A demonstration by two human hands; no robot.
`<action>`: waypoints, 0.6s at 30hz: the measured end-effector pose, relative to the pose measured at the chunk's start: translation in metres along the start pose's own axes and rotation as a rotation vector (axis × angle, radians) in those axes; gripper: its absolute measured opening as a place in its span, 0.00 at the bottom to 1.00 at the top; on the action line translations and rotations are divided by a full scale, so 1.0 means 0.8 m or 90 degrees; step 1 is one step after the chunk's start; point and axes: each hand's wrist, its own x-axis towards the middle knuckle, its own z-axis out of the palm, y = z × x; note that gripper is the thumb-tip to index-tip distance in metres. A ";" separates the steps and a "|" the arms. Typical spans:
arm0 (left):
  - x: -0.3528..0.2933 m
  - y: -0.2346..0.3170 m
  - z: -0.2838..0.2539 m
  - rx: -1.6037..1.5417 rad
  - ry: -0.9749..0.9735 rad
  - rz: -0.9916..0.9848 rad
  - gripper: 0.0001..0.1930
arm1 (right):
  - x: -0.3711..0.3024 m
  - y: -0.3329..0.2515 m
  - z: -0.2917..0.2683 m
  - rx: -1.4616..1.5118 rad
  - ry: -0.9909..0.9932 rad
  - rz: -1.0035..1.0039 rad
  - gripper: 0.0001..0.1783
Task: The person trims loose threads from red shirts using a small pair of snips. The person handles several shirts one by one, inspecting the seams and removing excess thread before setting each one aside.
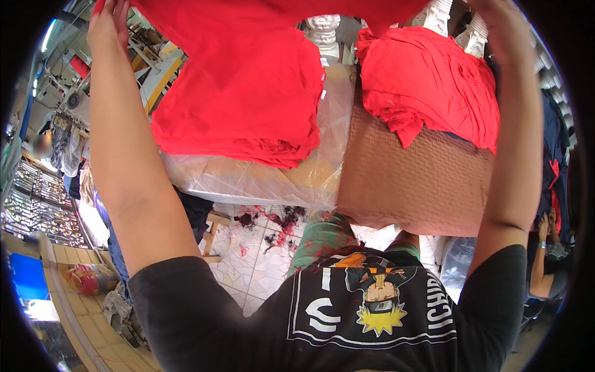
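A red garment [248, 9] is stretched across the top of the head view, raised above the pile. At its left end my left hand [110, 28] is closed on the cloth, its fingertips partly cut off by the upper edge. Up at the top right is my right hand [505, 31], blurred, its fingers beyond the picture, so its grip is hidden. Below the raised cloth lies a neat stack of red garments [242, 105] with small white tags along its right side. A looser heap of red garments [427, 80] sits to the right.
The stack rests on a plastic-covered table [260, 183], beside a brown textured surface [415, 180] under the heap. White balusters [323, 34] stand behind. Dark and red thread scraps [285, 220] litter the tiled floor. At far right, another person's arm [541, 266] reaches up near dark clothes.
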 end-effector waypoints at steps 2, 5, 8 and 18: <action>-0.076 -0.055 0.008 0.046 0.080 -0.005 0.13 | -0.010 0.123 -0.007 -0.018 -0.158 0.098 0.20; -0.118 -0.098 -0.160 0.097 0.212 -0.083 0.10 | -0.117 0.157 0.139 0.076 -0.298 0.210 0.10; -0.232 -0.149 -0.251 0.216 0.350 -0.247 0.10 | -0.235 0.151 0.178 -0.094 -0.594 0.113 0.14; -0.358 -0.199 -0.029 0.334 0.315 -0.027 0.12 | -0.341 0.194 -0.031 -0.437 -0.539 0.239 0.21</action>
